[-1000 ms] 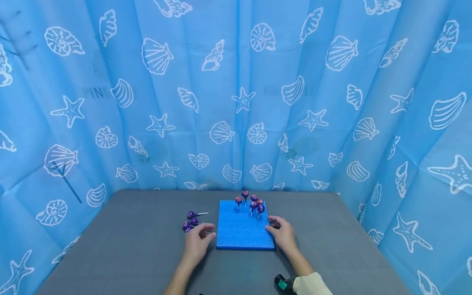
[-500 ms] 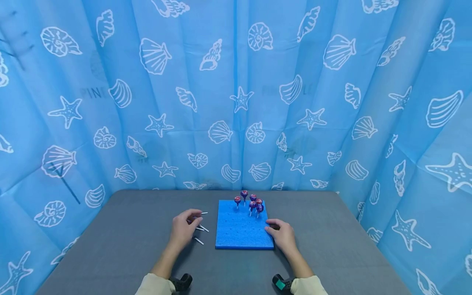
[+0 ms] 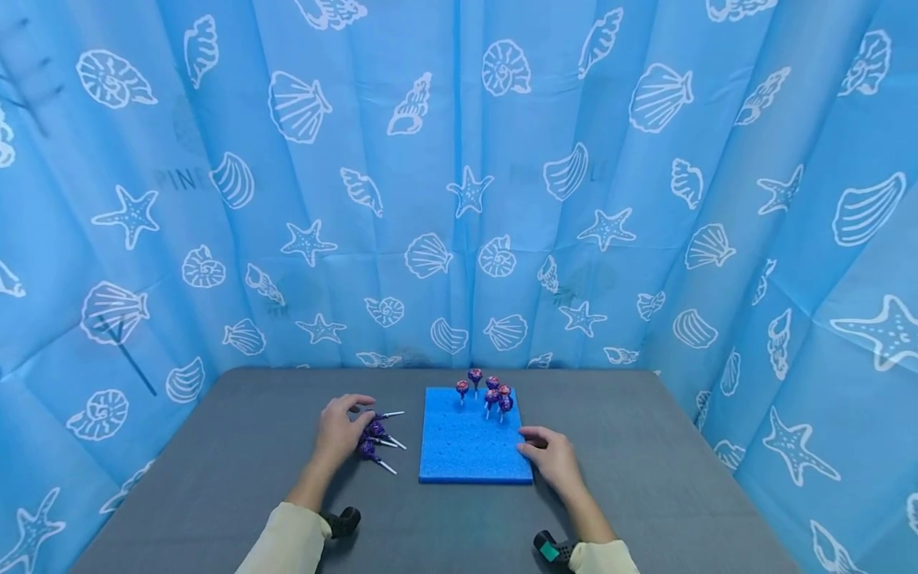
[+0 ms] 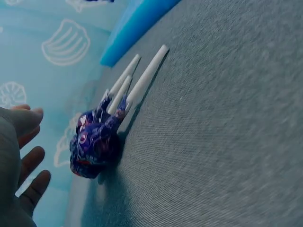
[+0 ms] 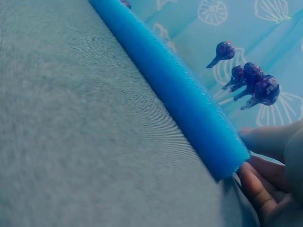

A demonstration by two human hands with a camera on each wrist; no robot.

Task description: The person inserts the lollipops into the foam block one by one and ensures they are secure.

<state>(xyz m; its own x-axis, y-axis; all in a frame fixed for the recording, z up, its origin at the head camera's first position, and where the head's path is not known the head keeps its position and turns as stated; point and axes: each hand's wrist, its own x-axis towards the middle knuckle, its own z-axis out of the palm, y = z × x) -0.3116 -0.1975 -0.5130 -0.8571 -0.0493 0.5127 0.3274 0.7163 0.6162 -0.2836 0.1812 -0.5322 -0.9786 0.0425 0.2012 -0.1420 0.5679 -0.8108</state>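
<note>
A blue foam board [image 3: 473,456] with rows of small holes lies flat on the grey table. Several purple-wrapped lollipops [image 3: 492,397] stand upright in its far part, mostly to the right. My right hand [image 3: 555,462] holds the board's right edge; in the right wrist view the thumb is at the top and curled fingers [image 5: 255,187] are against the side. Left of the board, more lollipops [image 3: 368,450] lie in a loose bunch, white sticks pointing toward it. Beside them is my left hand [image 3: 339,430], fingers apart and holding nothing in the left wrist view.
The grey table [image 3: 237,478] extends around the board on all sides. Behind it and along both sides hangs a blue curtain [image 3: 459,199] with white shell and starfish prints. A black wrist device [image 3: 344,522] sits on each wrist.
My left hand has moved left from beside the board, past the loose lollipops, to their left side, uncovering them. My right hand stays at the board's edge.
</note>
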